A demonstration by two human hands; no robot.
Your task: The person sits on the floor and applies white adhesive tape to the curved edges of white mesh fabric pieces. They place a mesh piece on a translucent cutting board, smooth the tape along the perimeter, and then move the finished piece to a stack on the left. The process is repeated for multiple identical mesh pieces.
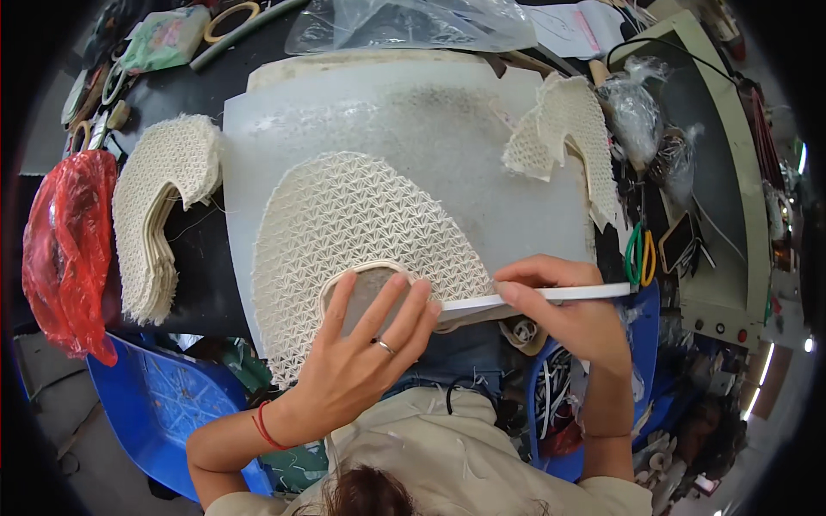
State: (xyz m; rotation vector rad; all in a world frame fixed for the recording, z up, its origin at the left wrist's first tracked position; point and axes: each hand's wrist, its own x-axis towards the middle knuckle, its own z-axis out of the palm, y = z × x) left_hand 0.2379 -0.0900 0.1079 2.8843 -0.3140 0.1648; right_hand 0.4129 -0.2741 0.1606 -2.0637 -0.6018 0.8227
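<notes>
Seen from the head camera, I work at a black counter (196, 297), bent over a curved piece of cream woven material (361, 206) that lies left of center on a pale, scuffed sheet (482, 189). My left hand (361, 357), with a ring and a red cord at the wrist, rests palm down, fingers spread and outstretched, over the piece's rounded cutout at lower center. Right of center, my right hand (559, 305) pinches a narrow white strip (594, 292) between thumb and fingers by the material's lower right corner; the strip runs from beside my left fingertips past my right palm. Matching woven pieces (142, 176) sit stacked at left, beside a red plastic bag (69, 249); more cut pieces (585, 120) lie upper right. Clear plastic (413, 26) spans the top edge, and a blue bin (172, 404) stands lower left.
</notes>
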